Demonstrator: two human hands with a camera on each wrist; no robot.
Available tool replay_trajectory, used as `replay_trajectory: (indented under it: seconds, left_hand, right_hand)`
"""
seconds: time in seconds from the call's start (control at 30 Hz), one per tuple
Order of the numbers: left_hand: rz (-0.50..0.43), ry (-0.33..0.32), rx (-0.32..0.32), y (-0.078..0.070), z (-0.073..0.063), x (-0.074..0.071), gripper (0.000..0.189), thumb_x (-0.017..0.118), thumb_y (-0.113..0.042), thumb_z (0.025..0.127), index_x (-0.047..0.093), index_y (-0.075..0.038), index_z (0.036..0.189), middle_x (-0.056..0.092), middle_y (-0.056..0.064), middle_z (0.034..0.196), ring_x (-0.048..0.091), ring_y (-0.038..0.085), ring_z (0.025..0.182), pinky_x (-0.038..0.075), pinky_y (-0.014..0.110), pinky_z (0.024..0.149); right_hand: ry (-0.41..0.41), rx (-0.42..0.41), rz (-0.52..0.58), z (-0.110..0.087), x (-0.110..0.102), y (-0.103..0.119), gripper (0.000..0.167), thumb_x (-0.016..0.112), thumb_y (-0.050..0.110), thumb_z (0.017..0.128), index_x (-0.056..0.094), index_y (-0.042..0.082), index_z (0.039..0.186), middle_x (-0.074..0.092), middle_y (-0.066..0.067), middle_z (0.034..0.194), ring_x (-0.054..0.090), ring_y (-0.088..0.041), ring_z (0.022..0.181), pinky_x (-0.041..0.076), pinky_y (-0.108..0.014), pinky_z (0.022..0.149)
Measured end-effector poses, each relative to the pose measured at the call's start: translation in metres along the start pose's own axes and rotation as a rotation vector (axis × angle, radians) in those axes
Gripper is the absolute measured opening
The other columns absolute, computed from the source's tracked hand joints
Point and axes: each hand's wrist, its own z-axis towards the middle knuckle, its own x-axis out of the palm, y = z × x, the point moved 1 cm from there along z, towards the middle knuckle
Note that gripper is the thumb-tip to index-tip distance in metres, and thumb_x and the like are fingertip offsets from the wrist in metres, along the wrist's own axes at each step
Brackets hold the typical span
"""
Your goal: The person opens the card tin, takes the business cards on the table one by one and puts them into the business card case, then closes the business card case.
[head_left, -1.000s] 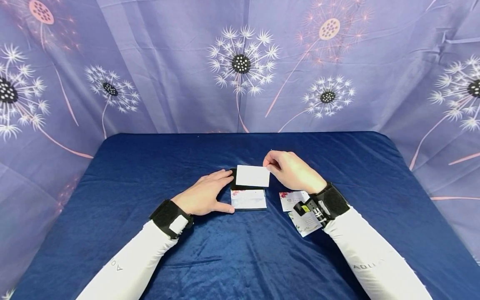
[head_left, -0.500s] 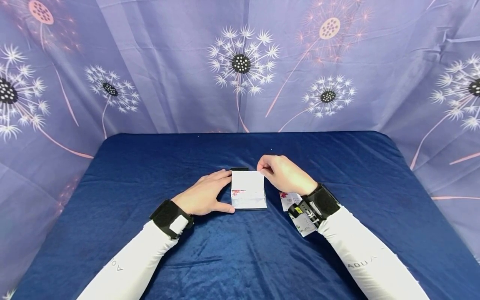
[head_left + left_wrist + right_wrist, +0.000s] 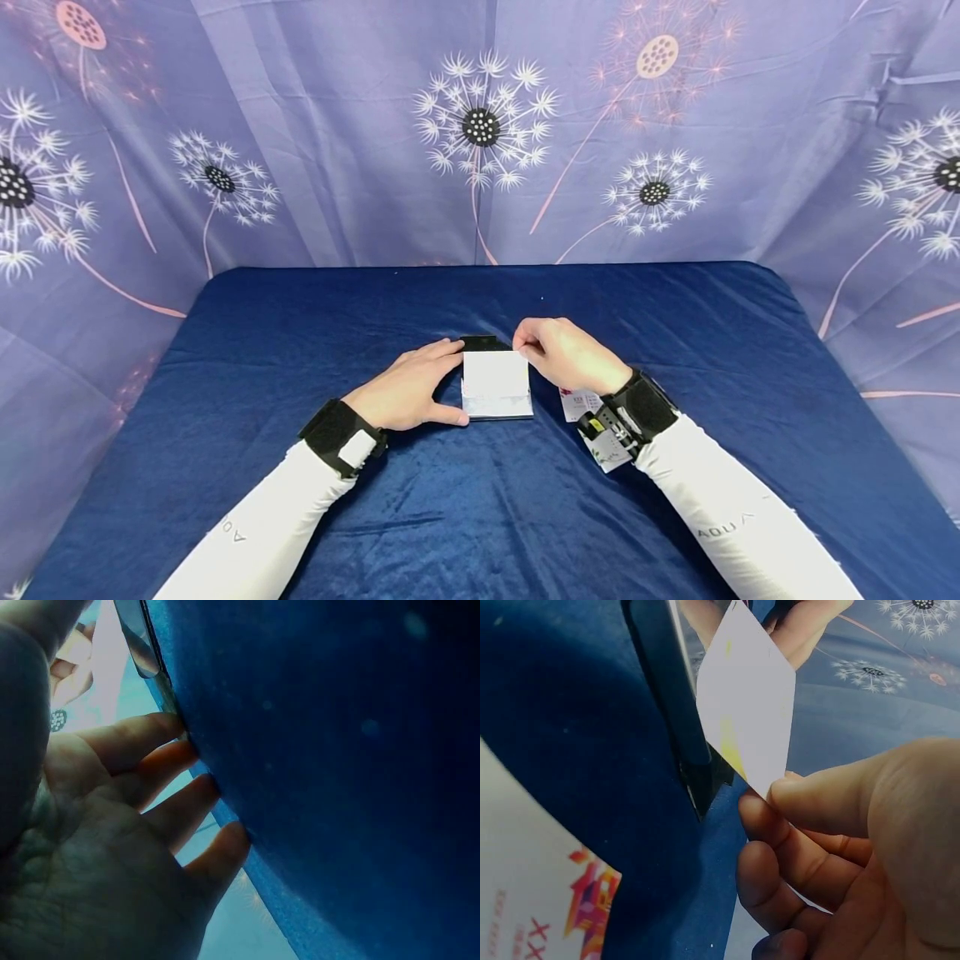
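A small black card case (image 3: 480,342) lies with its lid folded back at the middle of the table. My right hand (image 3: 573,357) pinches a blank-faced white card (image 3: 495,365) by its far right corner, between thumb and index finger. The card's near edge overlaps the case's shiny front part. In the right wrist view the card (image 3: 754,697) stands tilted beside the dark case edge (image 3: 676,690). My left hand (image 3: 411,389) lies spread at the case's left side, index fingertip by the lid and thumb tip by the near corner. Its fingers (image 3: 135,742) are extended in the left wrist view.
Two printed cards lie right of the case, partly under my right wrist: one with a red print (image 3: 577,406), one with green leaves (image 3: 609,452). Dark blue cloth (image 3: 450,517) covers the table. A purple dandelion-print curtain (image 3: 337,125) stands behind it.
My right hand has moved left and toward me, bringing the white card from over the lid down to the case's front part. The left hand has stayed in place.
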Motion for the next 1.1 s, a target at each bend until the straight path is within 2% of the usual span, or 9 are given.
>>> replay_trajectory:
  seconds: [0.33, 1.1]
  left_hand:
    - [-0.005, 0.013, -0.007, 0.000, 0.001, 0.000, 0.095, 0.079, -0.055, 0.093, 0.040, -0.004, 0.164, 0.029, 0.013, 0.172, 0.022, 0.032, 0.161, 0.024, 0.056, 0.126]
    - [-0.001, 0.008, -0.003, 0.001, 0.001, 0.001, 0.095, 0.079, -0.055, 0.094, 0.040, -0.003, 0.163, 0.030, 0.013, 0.172, 0.023, 0.031, 0.160, 0.025, 0.055, 0.126]
  right_hand:
    - [0.030, 0.000, -0.014, -0.003, 0.004, 0.001, 0.014, 0.060, 0.004, 0.106, 0.072, 0.010, 0.102, 0.066, 0.002, 0.090, 0.056, -0.012, 0.071, 0.049, -0.034, 0.072]
    - [0.055, -0.028, -0.031, -0.011, 0.013, 0.003, 0.011, 0.064, 0.004, 0.104, 0.073, 0.010, 0.100, 0.063, 0.004, 0.086, 0.055, -0.012, 0.073, 0.048, -0.033, 0.072]
